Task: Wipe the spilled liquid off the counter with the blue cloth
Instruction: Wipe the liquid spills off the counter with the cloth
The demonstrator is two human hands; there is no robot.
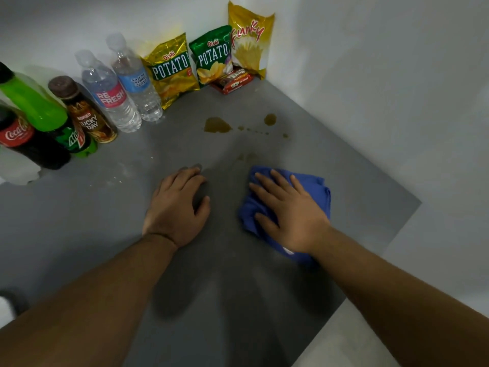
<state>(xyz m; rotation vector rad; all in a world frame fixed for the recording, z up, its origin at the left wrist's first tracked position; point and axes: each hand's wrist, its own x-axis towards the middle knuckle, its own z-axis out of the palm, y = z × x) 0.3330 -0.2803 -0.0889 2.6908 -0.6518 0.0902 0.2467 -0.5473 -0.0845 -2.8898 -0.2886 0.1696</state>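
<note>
Closest in, both forearms reach out over the grey counter. The right hand lies flat on the blue cloth, fingers straight and spread, pressing down on it rather than grabbing it. The cloth is bunched up on the right side of the counter, with blue poking out past the fingertips. The left hand sits on bare counter just to the left, fingers loosely bent and holding nothing. Looks like it's just bracing.

Just past the cloth there's a faint brownish smear. Farther back is the real mess: a big brown puddle, a smaller puddle to its right, and a line of little drops between them. All of that is well apart from the cloth and looks untouched.

So progress-wise I'd say barely started. The cloth is down and under the hand, but the spill is all there. What's left, I reckon, is to push forward through the smear, then sweep across both puddles and the drops.

Along the far wall, left to right:
- Coca-Cola bottle
- Mountain Dew bottle
- Kopiko Lucky Day bottle
- Refresh water bottle
- Nature Spring water bottle
- yellow Oishi Potato bag
- green Oishi Potato bag
- Funky bag in the corner, with red snack bars in front of it

The big puddle sits near the yellow bag, so I'd watch that on the sweep.
</note>
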